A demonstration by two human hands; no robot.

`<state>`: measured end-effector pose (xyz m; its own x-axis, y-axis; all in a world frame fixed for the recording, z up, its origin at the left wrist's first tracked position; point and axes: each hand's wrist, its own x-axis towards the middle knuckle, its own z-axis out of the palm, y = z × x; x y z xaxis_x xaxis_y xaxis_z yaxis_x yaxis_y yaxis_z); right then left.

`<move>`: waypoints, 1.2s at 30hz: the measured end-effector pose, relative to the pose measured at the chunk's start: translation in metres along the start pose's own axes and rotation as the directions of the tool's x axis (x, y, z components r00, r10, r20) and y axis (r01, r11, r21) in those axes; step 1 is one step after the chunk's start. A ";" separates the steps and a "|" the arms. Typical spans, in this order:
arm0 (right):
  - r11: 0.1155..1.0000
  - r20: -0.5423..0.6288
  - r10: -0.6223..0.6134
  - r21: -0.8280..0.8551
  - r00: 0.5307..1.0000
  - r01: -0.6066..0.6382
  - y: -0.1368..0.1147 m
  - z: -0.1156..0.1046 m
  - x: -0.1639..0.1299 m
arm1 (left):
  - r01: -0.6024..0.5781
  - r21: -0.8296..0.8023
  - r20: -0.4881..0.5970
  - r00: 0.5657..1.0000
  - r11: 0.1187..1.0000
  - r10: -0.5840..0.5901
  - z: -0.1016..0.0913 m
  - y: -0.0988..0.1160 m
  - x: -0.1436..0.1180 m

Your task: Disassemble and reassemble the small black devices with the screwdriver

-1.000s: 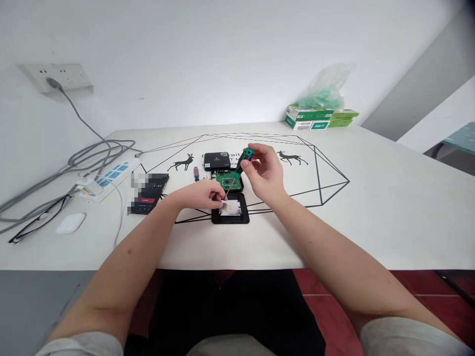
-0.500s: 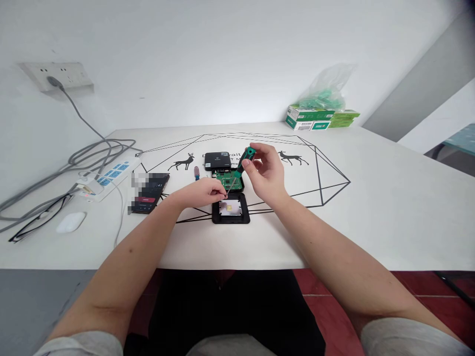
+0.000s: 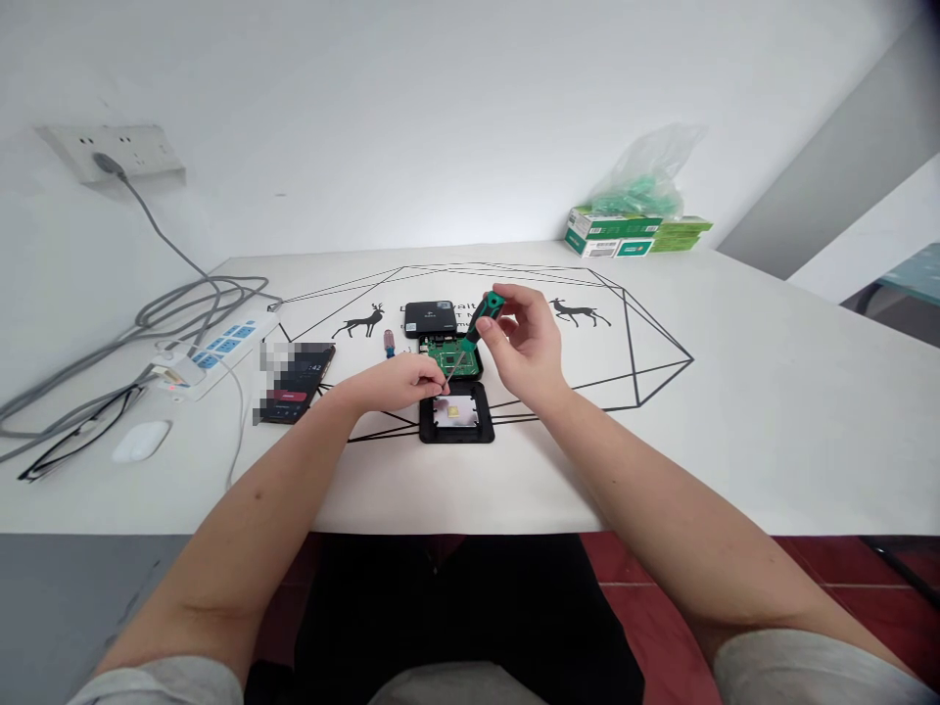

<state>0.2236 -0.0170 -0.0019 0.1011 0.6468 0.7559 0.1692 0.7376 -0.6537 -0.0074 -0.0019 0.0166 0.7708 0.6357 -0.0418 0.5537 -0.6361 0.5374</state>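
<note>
- Head view: right hand [image 3: 530, 338] pinches the green screwdriver [image 3: 483, 318] by its handle!
- Left hand [image 3: 403, 384], fingertips bunched at the tip; whether gripping, can't tell.
- Black case part [image 3: 486, 419], just below those fingertips.
- Green circuit board [image 3: 446, 356], right under the slanting shaft.

From the circuit board [image 3: 470, 365], my feed shows me a box [image 3: 430, 319] at 11, a plate [image 3: 464, 412] in a tray [image 3: 456, 437] at 6, a screwdriver [image 3: 389, 343] between 9 and 10, the phone [image 3: 301, 387], then the power strip [image 3: 227, 347], toward 9, and cartons [image 3: 617, 229] under a bag [image 3: 642, 188] at 2.
</note>
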 end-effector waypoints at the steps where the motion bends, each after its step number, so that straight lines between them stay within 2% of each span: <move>1: 1.000 -0.002 -0.006 0.005 1.000 0.006 0.000 0.000 0.000 | 0.002 -0.003 -0.001 1.000 1.000 -0.002 0.000 0.000 0.000; 4: 1.000 0.022 -0.017 0.013 1.000 0.017 0.002 -0.001 0.001 | 0.009 -0.016 -0.004 1.000 1.000 -0.009 0.000 -0.001 0.000; 10: 0.998 0.204 -0.041 0.049 0.978 0.031 0.004 -0.003 0.000 | 0.005 -0.006 0.014 1.000 1.000 -0.005 0.000 -0.003 0.001; 16: 0.997 0.283 -0.069 0.045 0.957 0.059 -0.001 -0.001 -0.004 | -0.009 -0.003 0.021 1.000 1.000 0.009 0.000 -0.008 0.001; 25: 0.996 0.297 -0.086 0.006 0.951 0.088 -0.005 0.001 -0.007 | 0.056 0.029 0.036 0.998 0.998 -0.057 -0.002 -0.002 0.000; 36: 0.998 0.229 -0.062 0.018 0.971 0.059 -0.002 0.003 -0.003 | 0.043 0.060 0.006 0.999 0.997 -0.044 0.000 -0.002 0.000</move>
<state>0.2203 -0.0198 -0.0035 -0.1367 0.6270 0.7669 0.1571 0.7781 -0.6081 -0.0084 -0.0006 0.0158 0.7476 0.6604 -0.0703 0.6045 -0.6329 0.4837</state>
